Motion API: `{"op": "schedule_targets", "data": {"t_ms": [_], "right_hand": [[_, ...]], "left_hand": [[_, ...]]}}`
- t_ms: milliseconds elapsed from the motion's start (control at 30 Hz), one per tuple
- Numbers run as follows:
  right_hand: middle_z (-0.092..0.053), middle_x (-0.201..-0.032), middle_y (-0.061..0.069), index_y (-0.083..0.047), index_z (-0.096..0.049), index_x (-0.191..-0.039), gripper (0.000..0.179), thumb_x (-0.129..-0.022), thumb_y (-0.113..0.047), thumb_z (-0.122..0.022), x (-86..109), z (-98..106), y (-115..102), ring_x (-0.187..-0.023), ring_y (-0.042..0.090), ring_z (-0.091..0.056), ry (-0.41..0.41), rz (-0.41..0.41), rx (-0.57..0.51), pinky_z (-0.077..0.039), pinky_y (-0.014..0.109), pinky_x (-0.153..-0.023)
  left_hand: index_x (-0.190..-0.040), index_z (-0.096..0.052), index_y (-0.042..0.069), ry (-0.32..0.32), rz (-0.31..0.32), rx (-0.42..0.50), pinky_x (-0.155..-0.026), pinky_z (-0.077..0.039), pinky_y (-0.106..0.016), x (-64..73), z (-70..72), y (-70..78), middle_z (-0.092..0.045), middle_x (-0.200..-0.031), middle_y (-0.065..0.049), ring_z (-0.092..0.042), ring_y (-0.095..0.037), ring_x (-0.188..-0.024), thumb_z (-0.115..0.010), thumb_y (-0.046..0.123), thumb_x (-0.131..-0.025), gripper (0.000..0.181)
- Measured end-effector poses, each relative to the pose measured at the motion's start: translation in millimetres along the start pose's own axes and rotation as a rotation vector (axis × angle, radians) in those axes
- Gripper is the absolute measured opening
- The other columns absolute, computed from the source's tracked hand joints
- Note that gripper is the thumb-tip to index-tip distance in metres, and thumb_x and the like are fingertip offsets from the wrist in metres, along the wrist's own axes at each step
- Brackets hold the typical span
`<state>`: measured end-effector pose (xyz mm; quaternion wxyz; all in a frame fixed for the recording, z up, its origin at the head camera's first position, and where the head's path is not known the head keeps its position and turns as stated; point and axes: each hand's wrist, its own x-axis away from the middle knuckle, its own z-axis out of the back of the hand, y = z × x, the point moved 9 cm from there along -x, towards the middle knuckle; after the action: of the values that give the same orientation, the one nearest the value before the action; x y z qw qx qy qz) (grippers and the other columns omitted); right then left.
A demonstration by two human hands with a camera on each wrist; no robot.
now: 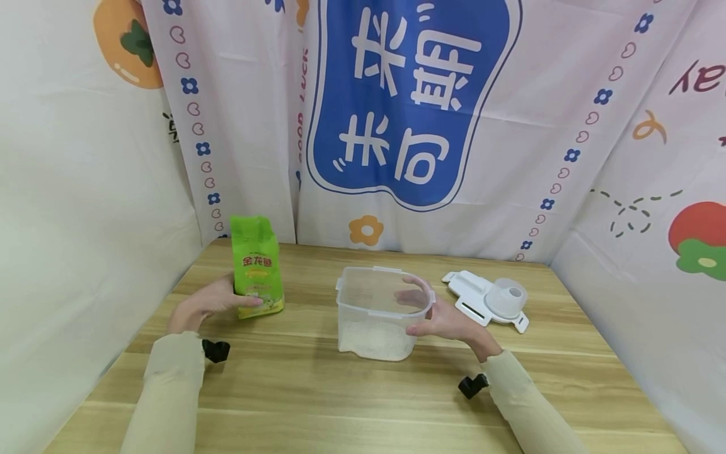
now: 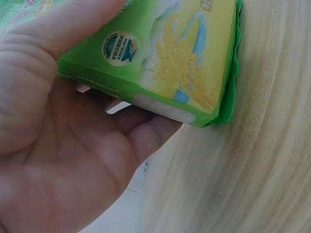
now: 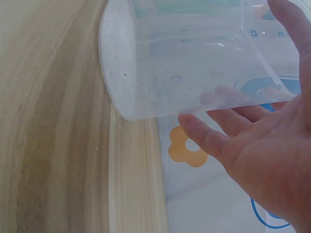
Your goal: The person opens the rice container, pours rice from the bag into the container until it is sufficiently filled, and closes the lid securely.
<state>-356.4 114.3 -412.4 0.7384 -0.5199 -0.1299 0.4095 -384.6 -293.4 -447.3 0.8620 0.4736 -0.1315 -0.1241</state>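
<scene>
My left hand (image 1: 218, 297) grips a green bag (image 1: 258, 271) by its lower part, thumb across the front and fingers behind. The bag stands upright with its top folded flat; the left wrist view shows a wheat picture and a round badge on the green bag (image 2: 170, 63). With my right hand (image 1: 448, 318) I hold a clear plastic container (image 1: 377, 315) at its right side, thumb in front, the other fingers seen through the far wall. White grains (image 1: 377, 340) lie in the bottom of this lidless container. In the right wrist view the grains (image 3: 119, 63) show through the wall.
A white lid (image 1: 473, 296) with side clips and a clear cup-shaped cap (image 1: 507, 297) lies on the wooden table (image 1: 317, 403), right of the container. Printed cloth (image 1: 255, 126) hangs along the back and both sides of the table.
</scene>
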Motion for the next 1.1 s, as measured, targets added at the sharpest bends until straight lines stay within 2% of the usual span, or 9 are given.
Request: {"op": "schedule_targets", "data": {"t_ms": [267,400,667,1100], "right_hand": [[-0.041,-0.148,0.029,-0.012,-0.011,-0.154,0.096,-0.083,-0.006,-0.076,0.7,-0.6,-1.0,-0.136,0.046,-0.042,-0.003,0.003,-0.015,-0.035,0.067,-0.107],[-0.042,-0.147,0.030,-0.011,-0.011,-0.154,0.096,-0.083,-0.007,-0.076,0.7,-0.9,-1.3,-0.135,0.047,-0.043,-0.006,0.004,-0.008,-0.036,0.066,-0.107],[-0.042,-0.147,0.030,-0.010,-0.012,-0.153,0.096,-0.082,-0.006,-0.076,0.5,-0.5,-2.2,-0.134,0.047,-0.044,0.001,0.001,-0.017,-0.035,0.068,-0.107],[-0.042,-0.146,0.030,-0.007,-0.010,-0.154,0.097,-0.083,-0.007,-0.076,-0.8,0.0,-0.8,-0.133,0.049,-0.045,-0.005,0.004,-0.007,-0.035,0.069,-0.106]], "left_hand": [[-0.141,-0.042,0.004,-0.001,-0.036,-0.017,-0.112,-0.035,-0.058,-2.2,-1.0,0.9,-0.059,-0.133,-0.020,-0.058,-0.030,-0.122,-0.078,0.027,-0.084,0.071],[-0.141,-0.042,0.005,0.006,-0.024,-0.013,-0.112,-0.034,-0.059,-2.9,-0.7,-1.4,-0.059,-0.133,-0.020,-0.057,-0.032,-0.122,-0.078,0.027,-0.084,0.071],[-0.141,-0.043,0.006,0.015,0.055,-0.047,-0.113,-0.032,-0.062,0.7,-0.9,-6.4,-0.058,-0.136,-0.018,-0.053,-0.035,-0.127,-0.079,0.035,-0.083,0.074],[-0.143,-0.041,0.006,0.053,0.056,-0.014,-0.113,-0.031,-0.062,-0.6,0.8,-7.0,-0.056,-0.137,-0.020,-0.053,-0.036,-0.127,-0.078,0.036,-0.083,0.076]]}}
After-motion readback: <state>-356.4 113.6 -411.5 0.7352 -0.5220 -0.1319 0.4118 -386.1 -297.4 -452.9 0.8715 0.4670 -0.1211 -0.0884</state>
